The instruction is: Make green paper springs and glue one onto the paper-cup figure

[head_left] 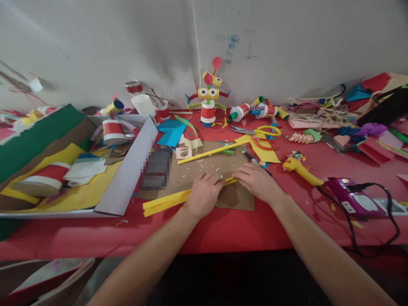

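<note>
A long folded yellow paper strip (167,203) lies slantwise over the cardboard sheet (237,197). My left hand (205,192) is closed on its middle, fingers pressed down together. Toward the strip's right end, my right hand (256,182) pinches it with fingers bent; the paper shows between both hands. Just beyond them rests a second, narrower yellow paper strip (210,152), touched by neither hand. Small paper scraps are scattered on the cardboard. A green pleated paper piece (228,150) sits near the second strip.
A white-sided box (134,170) of paper and cups stands left. Yellow-handled scissors (255,131) lie behind the cardboard. At right are a yellow glue gun (299,169) and a purple device (355,197) with a black cable. A paper-cup figure (208,112) stands by the wall.
</note>
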The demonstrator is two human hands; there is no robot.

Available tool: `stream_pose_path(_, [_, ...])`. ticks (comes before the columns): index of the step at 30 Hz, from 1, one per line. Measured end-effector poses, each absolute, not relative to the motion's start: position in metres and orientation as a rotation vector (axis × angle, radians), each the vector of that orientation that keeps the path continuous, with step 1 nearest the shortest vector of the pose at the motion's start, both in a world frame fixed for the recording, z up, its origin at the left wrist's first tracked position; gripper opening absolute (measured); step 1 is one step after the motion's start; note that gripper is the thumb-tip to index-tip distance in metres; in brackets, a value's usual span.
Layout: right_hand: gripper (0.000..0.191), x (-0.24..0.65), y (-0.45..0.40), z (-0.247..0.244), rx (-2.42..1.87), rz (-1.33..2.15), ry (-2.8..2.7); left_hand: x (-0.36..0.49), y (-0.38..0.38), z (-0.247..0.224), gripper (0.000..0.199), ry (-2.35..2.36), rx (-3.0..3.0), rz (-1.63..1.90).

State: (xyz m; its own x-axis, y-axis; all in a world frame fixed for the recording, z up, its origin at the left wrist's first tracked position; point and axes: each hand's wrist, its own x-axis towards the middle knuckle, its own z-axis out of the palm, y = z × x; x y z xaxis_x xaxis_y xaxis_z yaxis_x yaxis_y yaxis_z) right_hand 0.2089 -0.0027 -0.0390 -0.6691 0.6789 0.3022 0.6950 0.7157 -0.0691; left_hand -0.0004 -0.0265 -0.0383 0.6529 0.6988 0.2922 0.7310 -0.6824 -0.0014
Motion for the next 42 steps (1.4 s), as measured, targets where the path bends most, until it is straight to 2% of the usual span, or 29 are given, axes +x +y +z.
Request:
stream_pose_path(8, [0.019,0.210,-0.014,-0.036,-1.107,-0.132,-2.667,0.000,-0.034,-0.031,0.025,-1.178,-2.800,-0.273])
stream_pose_path(19, [0.025,0.213,-0.022,-0.046,-1.183,-0.040,-2.540,0.007,-0.040,-0.031,0.023,-1.039,-2.736,-0.175])
stream_pose_path(24, [0.025,0.209,-0.032,-0.042,-1.283,-0.160,-2.572,0.009,-0.043,-0.034,0.023,-1.014,-2.690,-0.218])
stream_pose_path(29, [0.036,0.209,-0.045,-0.044,-1.334,-0.287,-2.526,0.008,-0.050,-0.033,0.020,-1.057,-2.658,-0.221])
stream_pose_path(35, [0.037,0.202,-0.051,-0.043,-1.439,-0.261,-2.505,0.010,-0.055,-0.034,0.019,-1.178,-2.622,-0.156])
stream_pose_path(38, [0.037,0.217,-0.050,-0.036,-1.564,-0.287,-2.389,0.014,-0.048,-0.032,0.019,-1.160,-2.617,-0.143])
stream_pose_path(42, [0.042,0.266,-0.048,-0.027,-2.079,-0.444,-1.986,0.017,-0.038,-0.029,0.019,-1.188,-2.658,-0.114])
